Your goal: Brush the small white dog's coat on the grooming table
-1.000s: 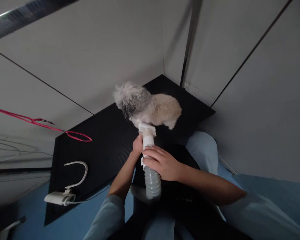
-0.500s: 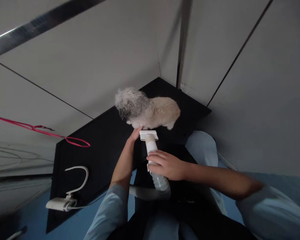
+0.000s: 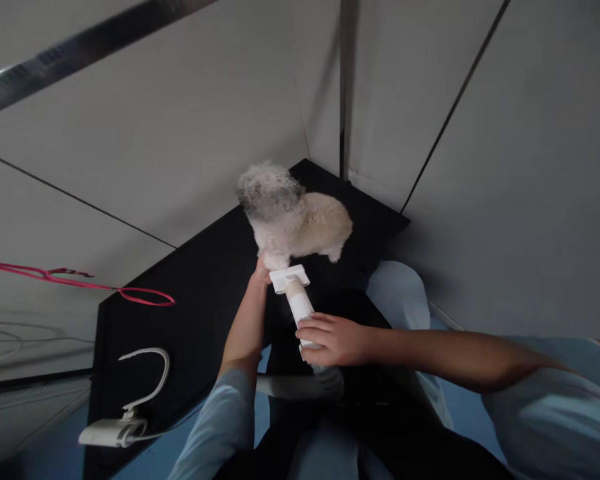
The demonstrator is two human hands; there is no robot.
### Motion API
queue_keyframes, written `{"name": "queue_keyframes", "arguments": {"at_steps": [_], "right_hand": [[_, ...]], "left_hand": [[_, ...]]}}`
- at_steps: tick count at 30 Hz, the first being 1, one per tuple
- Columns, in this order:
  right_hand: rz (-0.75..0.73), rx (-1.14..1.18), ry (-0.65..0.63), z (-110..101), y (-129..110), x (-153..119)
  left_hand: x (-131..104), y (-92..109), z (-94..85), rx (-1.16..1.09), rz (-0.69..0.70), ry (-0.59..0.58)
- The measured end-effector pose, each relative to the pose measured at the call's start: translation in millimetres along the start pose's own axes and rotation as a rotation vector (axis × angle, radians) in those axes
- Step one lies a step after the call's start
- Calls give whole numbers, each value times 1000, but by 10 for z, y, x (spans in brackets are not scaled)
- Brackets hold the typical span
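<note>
A small curly-coated dog (image 3: 323,220), grey-white at the head and cream on the clipped body, stands on a black table (image 3: 200,300). Beside its chest, my left hand (image 3: 263,268) is closed around a front leg, with some of the fingers hidden by fur. My right hand (image 3: 333,340) grips a white hose nozzle (image 3: 299,301), whose wide flat head points up toward the dog's front paw. From the nozzle's lower end a ribbed, translucent hose (image 3: 327,380) runs down in front of my body. The nozzle head is just below the held leg.
A pink leash loop (image 3: 147,297) hangs over the table's left part. A white clamp-like device with a curved arm (image 3: 113,432) sits at the table's near left corner, its cord trailing right. Walls (image 3: 205,120) meet behind the table, with a metal post (image 3: 347,93) near the corner.
The dog's head has turned and lifted slightly. My left hand now wraps its front leg. The nozzle head has tilted and shifted a little left and down; the view has shifted slightly.
</note>
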State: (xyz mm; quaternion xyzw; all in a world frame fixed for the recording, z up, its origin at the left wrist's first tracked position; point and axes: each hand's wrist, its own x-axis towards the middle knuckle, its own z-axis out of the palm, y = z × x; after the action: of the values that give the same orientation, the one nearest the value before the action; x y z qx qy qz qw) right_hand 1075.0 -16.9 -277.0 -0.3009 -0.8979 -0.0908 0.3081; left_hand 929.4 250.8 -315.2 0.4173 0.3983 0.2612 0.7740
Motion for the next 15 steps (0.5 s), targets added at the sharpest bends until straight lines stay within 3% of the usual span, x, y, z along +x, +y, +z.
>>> {"name": "queue_keyframes", "arguments": {"at_steps": [2,8,11,15], "right_hand": [[14,3,-18,5,-4,-12],[-1,51,-25,20,24,-21],[26,54,-31,5,50,-32],[14,80,-61,-35,38,-24]], "left_hand": [[-17,-8,44,-73,-20,-6],[-69,-151,85,-149,141,-23],[-82,-234,116,-13,169,48],[-87,-326,202,388,217,171]]}}
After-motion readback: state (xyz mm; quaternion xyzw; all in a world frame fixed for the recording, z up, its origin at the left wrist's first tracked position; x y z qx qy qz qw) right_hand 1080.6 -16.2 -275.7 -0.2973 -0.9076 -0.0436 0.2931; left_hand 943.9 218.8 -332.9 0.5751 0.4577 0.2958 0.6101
